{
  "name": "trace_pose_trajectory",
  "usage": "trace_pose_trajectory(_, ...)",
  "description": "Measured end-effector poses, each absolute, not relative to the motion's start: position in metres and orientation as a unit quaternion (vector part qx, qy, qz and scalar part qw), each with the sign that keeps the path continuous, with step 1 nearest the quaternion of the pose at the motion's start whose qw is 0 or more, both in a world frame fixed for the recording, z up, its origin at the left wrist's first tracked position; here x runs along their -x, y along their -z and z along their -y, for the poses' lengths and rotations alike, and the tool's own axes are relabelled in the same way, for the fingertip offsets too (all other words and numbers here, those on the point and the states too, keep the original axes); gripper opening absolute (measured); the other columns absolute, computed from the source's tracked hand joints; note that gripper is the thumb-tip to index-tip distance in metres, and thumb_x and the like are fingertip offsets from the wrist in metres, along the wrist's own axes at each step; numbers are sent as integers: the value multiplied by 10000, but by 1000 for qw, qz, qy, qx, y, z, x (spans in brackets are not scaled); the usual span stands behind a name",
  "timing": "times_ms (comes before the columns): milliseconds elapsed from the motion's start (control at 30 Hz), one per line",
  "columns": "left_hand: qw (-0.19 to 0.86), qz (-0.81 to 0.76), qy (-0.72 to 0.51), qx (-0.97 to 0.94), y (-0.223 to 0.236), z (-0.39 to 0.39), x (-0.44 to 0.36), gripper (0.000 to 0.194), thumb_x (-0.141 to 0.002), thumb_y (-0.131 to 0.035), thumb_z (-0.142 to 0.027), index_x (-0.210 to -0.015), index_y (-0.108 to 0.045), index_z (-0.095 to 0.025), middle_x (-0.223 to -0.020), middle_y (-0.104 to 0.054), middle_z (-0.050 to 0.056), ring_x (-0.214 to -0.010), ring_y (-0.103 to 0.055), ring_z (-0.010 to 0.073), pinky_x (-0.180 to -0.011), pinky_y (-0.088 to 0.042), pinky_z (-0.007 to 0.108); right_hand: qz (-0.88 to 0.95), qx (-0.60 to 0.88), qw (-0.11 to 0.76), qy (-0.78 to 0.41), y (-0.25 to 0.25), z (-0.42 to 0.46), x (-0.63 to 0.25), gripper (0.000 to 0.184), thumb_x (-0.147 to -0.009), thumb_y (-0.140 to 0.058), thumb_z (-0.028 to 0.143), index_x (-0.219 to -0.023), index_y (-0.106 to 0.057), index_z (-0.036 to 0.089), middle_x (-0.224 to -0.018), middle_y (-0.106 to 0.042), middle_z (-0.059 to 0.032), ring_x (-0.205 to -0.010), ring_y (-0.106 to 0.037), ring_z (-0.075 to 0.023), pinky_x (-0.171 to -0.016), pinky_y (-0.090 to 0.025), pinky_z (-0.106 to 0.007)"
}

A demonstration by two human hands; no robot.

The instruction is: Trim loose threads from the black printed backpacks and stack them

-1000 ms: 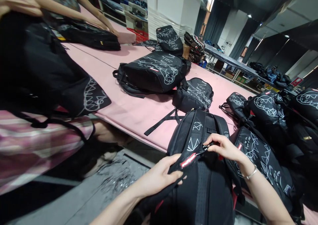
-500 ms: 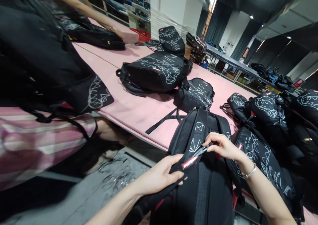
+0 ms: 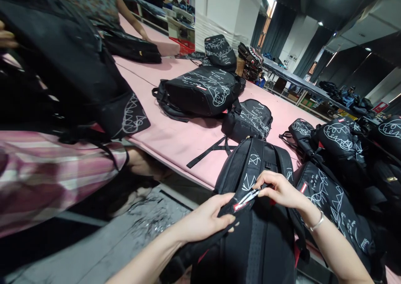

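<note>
Against the pink bench's point(image 3: 175, 151) near edge, the left hand point(image 3: 208, 220) grips a black fabric backpack's point(image 3: 277, 244) white-patterned strap point(image 3: 254, 160); the right hand point(image 3: 277, 188) pinches slim silver snips point(image 3: 249, 197) over its red label point(image 3: 237, 207). Apparently trimming; the next move calls for keeping the strap taut.

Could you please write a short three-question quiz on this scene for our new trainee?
1. Which hand has its grip on the small metal tool?

2. True or false: a silver bracelet is worn on the right wrist.

3. Fill in the missing colour: the left hand holds the shoulder strap beside its ____ label.

Key:
1. The right hand.
2. True.
3. Red.
</note>
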State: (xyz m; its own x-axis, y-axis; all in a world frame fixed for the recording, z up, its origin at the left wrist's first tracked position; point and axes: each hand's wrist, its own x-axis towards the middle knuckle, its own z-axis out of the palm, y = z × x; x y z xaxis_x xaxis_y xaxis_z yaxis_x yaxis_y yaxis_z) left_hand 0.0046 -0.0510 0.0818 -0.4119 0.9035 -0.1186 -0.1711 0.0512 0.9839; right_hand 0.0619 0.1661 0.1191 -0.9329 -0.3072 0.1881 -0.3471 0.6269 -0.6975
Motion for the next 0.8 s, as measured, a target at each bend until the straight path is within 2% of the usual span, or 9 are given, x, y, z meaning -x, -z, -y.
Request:
trace_pose_trajectory(133,442,-574,-619,-305,-81,51,-5,235,-680,-599,-260,-876,-546,-144,-742,-563,-13,-667,-537,148,-627,-497,293,909,-178,49,-374,-122,-167,-66,164,-842,-569,331,-874,-622,180,-853,-616,-52,-813,-569,-170,-751,-449,-302)
trace_pose_trajectory(267,441,-578,-614,-308,-83,50,-4,267,-690,-598,-272,-917,-541,-145,-743,-566,-17,-629,-541,132,-626,-483,276,910,-171,70,-372,-121,-173,-69,169,-845,-567,330,-893,-619,176,-862,-615,-59,-823,-571,-172,-751,-451,-302)
trace_pose_trajectory(533,436,-584,-603,-325,-88,50,-4,215,-692,-580,-266,-867,-548,-146,-705,-558,-20,-607,-540,131,-591,-467,258,912,-161,56,-372,-121,-174,-66,155,-842,-572,321,-871,-621,176,-839,-619,-53,-791,-573,-167,-724,-452,-297)
trace_pose_trajectory(800,440,-583,-600,-327,-91,47,-4,215,-676,-573,-239,-874,-550,-159,-720,-544,-26,-618,-532,130,-592,-477,259,920,-176,61,-344,-126,-164,-68,136,-852,-558,310,-864,-613,185,-852,-626,-57,-819,-572,-175,-764,-454,-315)
